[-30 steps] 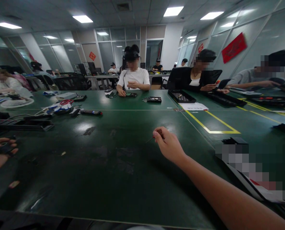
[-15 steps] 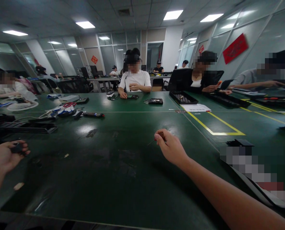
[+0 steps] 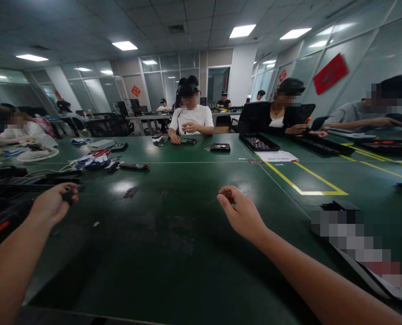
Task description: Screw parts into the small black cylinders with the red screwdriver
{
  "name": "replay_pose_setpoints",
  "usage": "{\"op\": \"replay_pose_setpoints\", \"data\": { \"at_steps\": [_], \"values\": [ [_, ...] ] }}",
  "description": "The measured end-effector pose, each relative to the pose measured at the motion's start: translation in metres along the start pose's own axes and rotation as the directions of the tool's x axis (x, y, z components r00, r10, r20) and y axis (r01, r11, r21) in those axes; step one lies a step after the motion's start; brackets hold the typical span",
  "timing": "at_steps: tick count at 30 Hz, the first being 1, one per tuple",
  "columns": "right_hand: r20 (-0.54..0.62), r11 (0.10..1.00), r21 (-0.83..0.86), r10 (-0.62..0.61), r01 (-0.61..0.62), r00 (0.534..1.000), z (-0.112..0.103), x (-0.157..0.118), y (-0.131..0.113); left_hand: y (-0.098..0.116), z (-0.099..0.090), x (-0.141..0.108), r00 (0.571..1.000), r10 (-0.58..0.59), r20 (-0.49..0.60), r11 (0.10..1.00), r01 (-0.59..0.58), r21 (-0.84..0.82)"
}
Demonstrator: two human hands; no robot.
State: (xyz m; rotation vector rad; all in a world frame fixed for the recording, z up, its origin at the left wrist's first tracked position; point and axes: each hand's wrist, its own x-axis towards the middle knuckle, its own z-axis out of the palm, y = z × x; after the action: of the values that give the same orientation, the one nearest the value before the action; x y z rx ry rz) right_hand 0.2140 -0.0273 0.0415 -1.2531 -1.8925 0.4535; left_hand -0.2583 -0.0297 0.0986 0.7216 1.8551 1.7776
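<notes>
My left hand [image 3: 53, 203] is closed around a small dark object [image 3: 68, 195], raised near the black trays at the left. Toward the middle of the green table [image 3: 126, 280], my right hand [image 3: 239, 210] pinches a thin, pointed tool [image 3: 212, 201]. Its tip points left, and the fingers hide most of its handle. The two hands are well apart.
Black trays [image 3: 34, 180] lie at the left, with red scissors [image 3: 101, 153], cables and a dark pen-like tool [image 3: 134, 166] beyond. Other people sit around the table. Papers [image 3: 356, 257] lie at the right, near a yellow tape outline [image 3: 324, 193].
My left hand has moved right and up over the table with the dark object, showing more of the forearm. My right hand has stayed nearly still, holding the thin tool.
</notes>
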Motion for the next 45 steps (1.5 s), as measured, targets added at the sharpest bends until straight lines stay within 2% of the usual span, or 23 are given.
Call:
{"op": "replay_pose_setpoints", "data": {
  "at_steps": [2,5,9,12,15,17,20,23,25,28,35,42,45],
  "values": [
    [0.009,1.000,0.009,-0.006,0.006,1.000,0.000,-0.001,-0.001,0.004,0.028,-0.009,0.985,-0.013,0.174,0.996,0.028,-0.083],
    [0.061,1.000,0.017,-0.024,0.023,0.998,0.001,-0.002,-0.001,0.009,0.077,-0.031,0.940,0.059,0.337,0.975,0.019,-0.222],
    [0.084,0.999,-0.007,-0.047,0.048,0.995,0.000,-0.003,-0.003,0.007,0.142,-0.082,0.852,0.109,0.512,0.951,0.060,-0.302],
    [0.070,0.998,-0.027,-0.061,0.063,0.996,-0.002,-0.004,-0.007,-0.011,0.179,-0.132,0.665,0.161,0.730,0.936,0.131,-0.326],
    [0.055,0.996,-0.018,-0.089,0.090,0.995,-0.004,-0.007,-0.009,-0.038,0.198,-0.172,0.506,0.245,0.827,0.959,0.001,-0.285],
    [0.027,0.995,-0.006,-0.096,0.096,0.995,-0.004,-0.008,-0.010,-0.055,0.202,-0.188,0.447,0.237,0.862,0.967,-0.191,-0.167],
    [-0.051,0.996,0.034,-0.083,0.085,0.995,-0.003,-0.009,-0.009,-0.072,0.200,-0.196,0.451,0.235,0.861,0.881,-0.473,0.007],
    [-0.161,0.986,0.150,-0.048,0.073,0.986,-0.001,-0.009,-0.006,-0.077,0.196,-0.194,0.423,0.269,0.866,0.802,-0.596,0.042],
    [-0.221,0.968,0.242,-0.005,0.059,0.975,0.000,-0.009,-0.003,-0.077,0.195,-0.191,0.399,0.291,0.869,0.785,-0.619,0.021],
    [-0.253,0.951,0.307,0.039,0.042,0.967,0.003,-0.007,0.002,-0.075,0.195,-0.187,0.394,0.345,0.852,0.771,-0.636,-0.018],
    [-0.153,0.956,0.291,0.005,0.040,0.988,0.007,-0.006,0.003,-0.076,0.193,-0.184,0.329,0.389,0.860,0.730,-0.680,-0.070],
    [-0.184,0.976,0.214,0.011,0.029,0.983,0.004,-0.007,0.000,-0.076,0.193,-0.183,0.327,0.393,0.859,0.736,-0.672,-0.081],
    [-0.137,0.978,0.205,-0.019,0.048,0.990,0.004,-0.007,0.000,-0.075,0.192,-0.183,0.327,0.391,0.861,0.740,-0.668,-0.082]
  ]
}}
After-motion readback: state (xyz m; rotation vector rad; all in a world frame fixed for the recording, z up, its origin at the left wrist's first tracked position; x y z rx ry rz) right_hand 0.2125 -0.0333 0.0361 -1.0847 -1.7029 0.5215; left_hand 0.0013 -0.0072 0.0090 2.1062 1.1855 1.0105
